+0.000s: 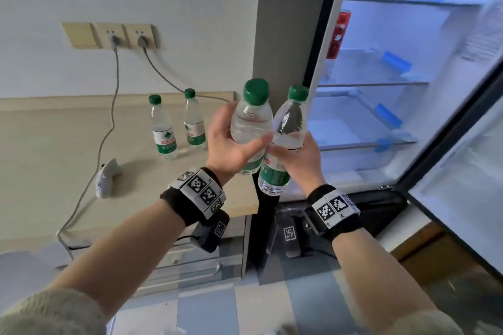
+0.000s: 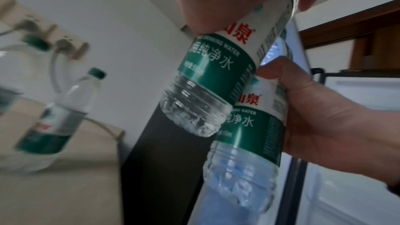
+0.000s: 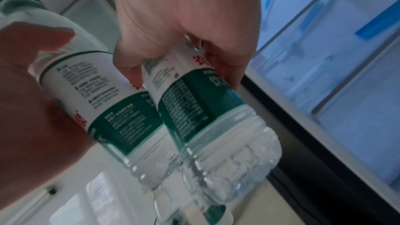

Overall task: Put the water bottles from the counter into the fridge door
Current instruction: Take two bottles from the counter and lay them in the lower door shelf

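left hand (image 1: 231, 144) wraps bottle (image 1: 251, 122) mid-body | right hand (image 1: 299, 158) clamps second bottle (image 1: 285, 128) at label | both aloft by open fridge (image 1: 381, 76) | two more on counter (image 1: 54, 144) | likely full, heavyish, smooth; hold at waist

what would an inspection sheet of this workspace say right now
surface: beige counter, left of the fridge.
job's things: two bottles stand upright on the counter; two more are held in the air, one left, one right, touching.
clutter: white gadget on the counter.
hands: left hand grips the left bottle; right hand grips the right one.
cables: two cords run from wall sockets.
surroundings: fridge open, lit, shelves bare; its door at right; drawers under the counter.
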`<control>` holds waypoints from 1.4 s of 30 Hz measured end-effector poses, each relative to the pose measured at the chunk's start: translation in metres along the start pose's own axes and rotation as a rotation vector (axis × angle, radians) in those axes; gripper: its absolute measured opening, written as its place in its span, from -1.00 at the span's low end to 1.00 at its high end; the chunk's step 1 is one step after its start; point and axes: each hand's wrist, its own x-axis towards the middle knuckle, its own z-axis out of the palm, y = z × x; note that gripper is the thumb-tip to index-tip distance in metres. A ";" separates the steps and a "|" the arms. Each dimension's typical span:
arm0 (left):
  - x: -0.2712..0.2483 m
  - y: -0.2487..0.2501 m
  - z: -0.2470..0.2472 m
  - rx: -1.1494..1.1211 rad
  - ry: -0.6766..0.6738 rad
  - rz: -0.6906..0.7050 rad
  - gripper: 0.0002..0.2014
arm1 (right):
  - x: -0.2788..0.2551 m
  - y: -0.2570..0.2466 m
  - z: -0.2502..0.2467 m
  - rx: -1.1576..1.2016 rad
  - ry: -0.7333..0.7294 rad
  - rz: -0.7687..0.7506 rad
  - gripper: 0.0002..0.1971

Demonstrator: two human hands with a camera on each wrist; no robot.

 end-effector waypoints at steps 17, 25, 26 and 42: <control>0.028 0.078 0.230 -0.438 -0.283 0.054 -0.56 | 0.020 -0.010 -0.234 -0.136 0.519 0.026 -0.43; 0.029 0.099 0.330 -0.562 -0.412 0.138 -0.61 | 0.010 0.000 -0.346 -0.182 0.693 0.016 -0.52; 0.030 0.100 0.342 -0.575 -0.428 0.142 -0.61 | 0.008 0.001 -0.359 -0.202 0.715 0.012 -0.54; 0.049 0.086 0.483 -0.553 -0.813 0.181 -0.56 | 0.004 0.053 -0.487 -0.976 0.468 0.470 -0.53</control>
